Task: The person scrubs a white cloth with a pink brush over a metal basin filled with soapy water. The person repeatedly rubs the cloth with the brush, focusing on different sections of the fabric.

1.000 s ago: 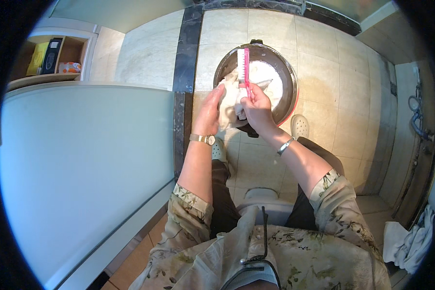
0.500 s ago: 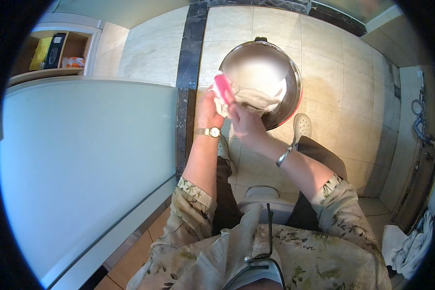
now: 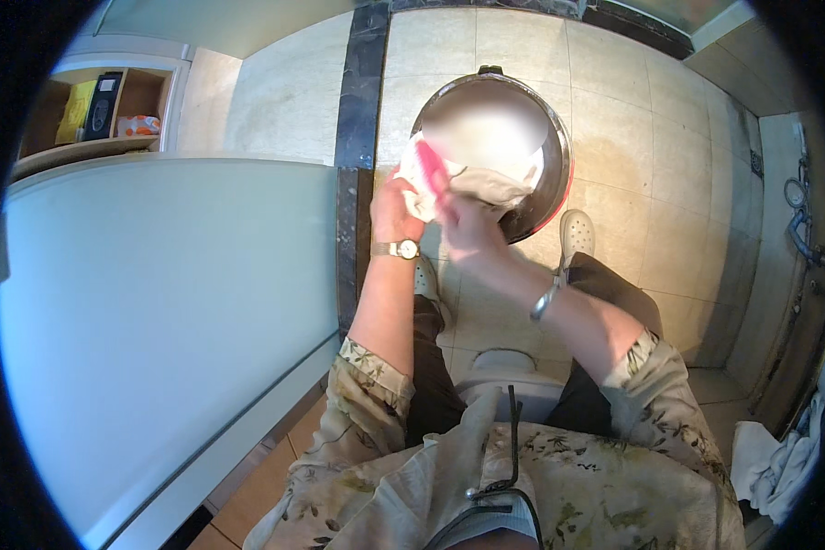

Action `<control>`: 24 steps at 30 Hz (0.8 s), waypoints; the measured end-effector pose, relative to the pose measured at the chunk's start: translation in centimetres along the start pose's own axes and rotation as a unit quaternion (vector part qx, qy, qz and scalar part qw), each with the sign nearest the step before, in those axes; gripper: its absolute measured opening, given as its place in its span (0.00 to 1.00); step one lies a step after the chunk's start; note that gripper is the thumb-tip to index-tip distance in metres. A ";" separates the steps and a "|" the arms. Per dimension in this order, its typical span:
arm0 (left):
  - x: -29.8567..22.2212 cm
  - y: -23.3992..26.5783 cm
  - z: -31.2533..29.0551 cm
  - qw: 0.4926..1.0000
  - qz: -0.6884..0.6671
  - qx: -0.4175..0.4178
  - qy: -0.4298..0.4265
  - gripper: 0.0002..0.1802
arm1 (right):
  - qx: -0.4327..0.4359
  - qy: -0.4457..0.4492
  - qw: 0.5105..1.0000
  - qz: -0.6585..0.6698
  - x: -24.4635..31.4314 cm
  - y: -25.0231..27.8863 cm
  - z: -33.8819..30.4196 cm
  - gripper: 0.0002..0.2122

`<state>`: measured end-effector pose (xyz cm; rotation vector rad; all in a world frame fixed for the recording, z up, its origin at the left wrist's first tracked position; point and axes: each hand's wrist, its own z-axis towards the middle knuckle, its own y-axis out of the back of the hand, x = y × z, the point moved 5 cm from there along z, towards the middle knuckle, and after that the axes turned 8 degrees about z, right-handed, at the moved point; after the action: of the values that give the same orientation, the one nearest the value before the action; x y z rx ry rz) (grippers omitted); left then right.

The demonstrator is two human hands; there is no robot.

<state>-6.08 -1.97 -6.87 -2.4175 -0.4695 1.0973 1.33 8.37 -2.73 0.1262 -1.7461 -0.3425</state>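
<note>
A pink scrubbing brush (image 3: 432, 169) is gripped in my right hand (image 3: 468, 229), its bristles against a bunched white cloth (image 3: 419, 200). Under the cloth is my left hand (image 3: 396, 211), closed on its left edge, a watch at the wrist. The cloth trails to the right into a large round dark basin (image 3: 559, 174) with a red outer rim. Whitish content fills the basin's upper part, where the picture is blurred. My right hand is slightly smeared by motion.
A frosted glass panel (image 3: 174, 312) stands to my left, beside a dark stone strip (image 3: 357, 101). Beyond it is an open wooden shelf (image 3: 142, 92) with packages. At the right are a hose with fittings (image 3: 802, 229) and a heap of pale cloth (image 3: 779, 467). Tiles (image 3: 614, 119) cover the floor.
My right hand and the brush have shifted slightly right and toward me over the cloth. My left hand keeps its hold almost unmoved.
</note>
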 end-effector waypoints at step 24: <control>0.4 -3.1 -1.3 0.986 0.152 0.074 -0.001 0.31 | -0.027 -0.028 0.981 0.188 -2.6 2.9 3.1 0.23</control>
<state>-5.20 0.51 -4.73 -2.4065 -0.0145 1.2096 -0.82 12.32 -4.87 -0.2535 -1.7715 -0.1170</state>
